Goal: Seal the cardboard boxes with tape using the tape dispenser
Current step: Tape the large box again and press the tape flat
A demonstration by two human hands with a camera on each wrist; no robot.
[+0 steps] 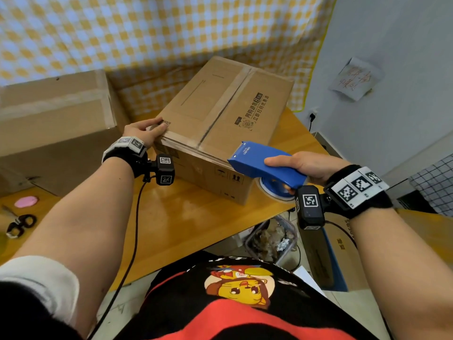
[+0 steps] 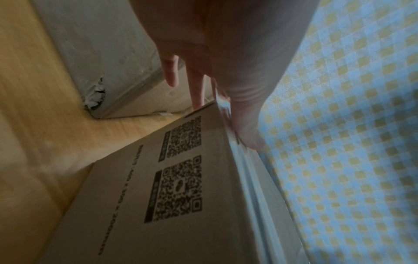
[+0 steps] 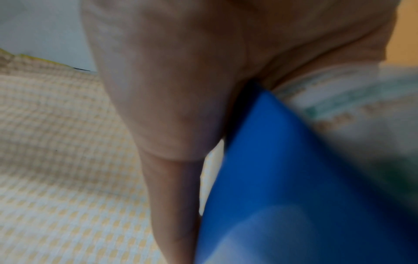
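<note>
A closed cardboard box (image 1: 220,111) with printed text stands on the wooden table (image 1: 176,217), its centre seam running away from me. My left hand (image 1: 147,130) rests on the box's near-left top corner with straight fingers (image 2: 196,92). The left wrist view shows the box's side (image 2: 181,196) with QR codes and a glossy strip along its top edge. My right hand (image 1: 301,165) grips a blue tape dispenser (image 1: 264,163) in the air by the box's near-right corner, nose towards the seam. Its tape roll (image 1: 274,190) hangs beneath. The right wrist view shows the dispenser (image 3: 282,178), blurred.
A larger cardboard box (image 1: 54,123) stands on the table to the left, close to the first one. Scissors (image 1: 20,224) and a pink object (image 1: 25,201) lie at the far left. A bin (image 1: 272,239) and another box (image 1: 343,251) sit on the floor. Checked cloth (image 1: 147,33) hangs behind.
</note>
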